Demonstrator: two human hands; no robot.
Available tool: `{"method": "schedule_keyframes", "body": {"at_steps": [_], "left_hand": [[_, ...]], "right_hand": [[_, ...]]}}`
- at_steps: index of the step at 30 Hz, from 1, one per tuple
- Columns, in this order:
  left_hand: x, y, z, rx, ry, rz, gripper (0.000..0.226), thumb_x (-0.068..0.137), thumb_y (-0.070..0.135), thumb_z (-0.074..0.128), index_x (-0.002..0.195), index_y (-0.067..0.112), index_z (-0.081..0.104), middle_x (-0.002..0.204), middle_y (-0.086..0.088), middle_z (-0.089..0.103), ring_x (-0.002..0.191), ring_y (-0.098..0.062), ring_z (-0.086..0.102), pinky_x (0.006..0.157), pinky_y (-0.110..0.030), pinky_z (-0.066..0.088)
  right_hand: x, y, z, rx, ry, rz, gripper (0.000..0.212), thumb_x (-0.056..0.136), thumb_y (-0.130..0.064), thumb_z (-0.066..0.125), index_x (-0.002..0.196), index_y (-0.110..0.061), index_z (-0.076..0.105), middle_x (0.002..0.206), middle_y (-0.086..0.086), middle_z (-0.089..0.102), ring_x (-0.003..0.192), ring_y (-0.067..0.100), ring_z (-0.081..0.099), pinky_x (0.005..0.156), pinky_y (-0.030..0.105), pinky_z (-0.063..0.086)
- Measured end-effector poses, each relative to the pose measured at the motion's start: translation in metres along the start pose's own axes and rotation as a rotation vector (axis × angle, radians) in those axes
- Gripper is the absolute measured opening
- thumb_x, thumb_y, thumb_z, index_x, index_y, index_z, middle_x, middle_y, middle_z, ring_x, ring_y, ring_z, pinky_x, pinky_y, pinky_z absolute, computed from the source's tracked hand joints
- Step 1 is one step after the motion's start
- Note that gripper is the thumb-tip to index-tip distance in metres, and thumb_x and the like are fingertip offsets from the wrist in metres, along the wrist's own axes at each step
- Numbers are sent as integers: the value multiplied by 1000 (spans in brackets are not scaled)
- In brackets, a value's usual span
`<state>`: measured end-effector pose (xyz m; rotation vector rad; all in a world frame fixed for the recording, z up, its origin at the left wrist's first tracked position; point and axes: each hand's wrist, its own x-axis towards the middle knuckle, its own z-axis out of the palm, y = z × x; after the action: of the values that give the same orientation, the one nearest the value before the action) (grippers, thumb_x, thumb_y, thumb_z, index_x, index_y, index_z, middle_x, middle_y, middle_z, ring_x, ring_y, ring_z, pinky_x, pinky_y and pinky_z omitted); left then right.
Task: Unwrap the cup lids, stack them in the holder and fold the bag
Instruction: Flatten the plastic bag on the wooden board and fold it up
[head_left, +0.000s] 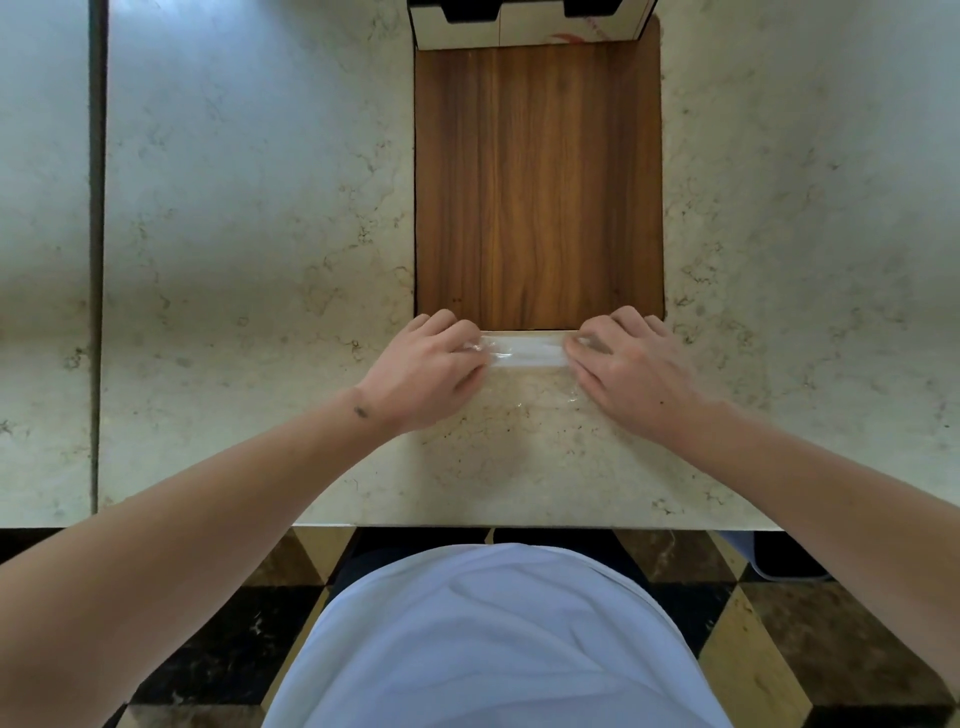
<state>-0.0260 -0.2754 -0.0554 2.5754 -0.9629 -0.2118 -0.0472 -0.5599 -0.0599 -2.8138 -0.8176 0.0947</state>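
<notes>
Seen from the head camera, the clear bag (524, 352) lies as a narrow folded strip on the marble desk (249, 218), just at the near edge of the wooden board (537, 182). The left hand (423, 366) holds the strip's left end, its fingers (457, 338) curled over the plastic; the right hand (631, 358) holds the right end the same way, its fingers (592, 340) bent down onto the bag. More of the clear film spreads flat on the desk on the side away from the board, between the two wrists. Beyond the board's far edge stands a white and black holder (524, 23), only partly in view. Bare marble lies left and right of the board, and the desk's front edge is well apart from the board, near the person's pale shirt (493, 639).
</notes>
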Motion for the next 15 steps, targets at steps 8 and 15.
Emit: {"method": "schedule_keyframes", "body": {"at_steps": [8, 15], "left_hand": [[17, -2, -4, -207, -64, -311, 17, 92, 19, 70, 107, 11, 66, 107, -4, 61, 101, -23, 51, 87, -39, 50], [5, -6, -1, -210, -81, -361, 24, 95, 21, 69, 115, 9, 72, 113, -7, 57, 109, -25, 51, 87, -35, 48]], "right_hand": [[18, 5, -3, 323, -129, 276, 29, 88, -24, 75, 113, -11, 70, 109, 7, 63, 101, 26, 53, 86, 42, 51], [16, 7, 0, 334, -57, 229, 14, 89, -23, 74, 92, -13, 65, 93, 1, 62, 92, 21, 53, 75, 38, 51]]}}
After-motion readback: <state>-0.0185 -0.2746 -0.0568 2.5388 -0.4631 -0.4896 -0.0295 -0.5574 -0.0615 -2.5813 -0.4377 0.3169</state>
